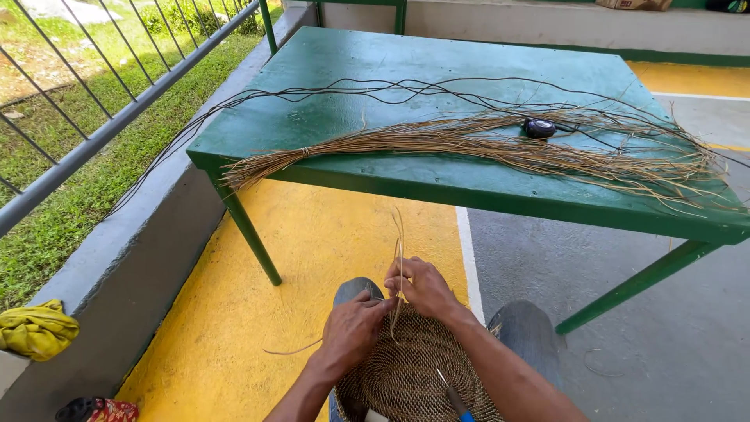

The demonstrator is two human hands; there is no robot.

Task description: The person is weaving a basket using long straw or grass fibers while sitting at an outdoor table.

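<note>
Both hands on woven basket

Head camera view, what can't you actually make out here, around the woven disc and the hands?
- Woven disc: its near part is cut off by the bottom edge of the head view.
- Blue-tipped tool: its lower end runs off the bottom edge.
- Left hand and right hand: their fingertips hide where the straw strands enter the rim.
- Small black object on the green table: too small to identify.
</note>
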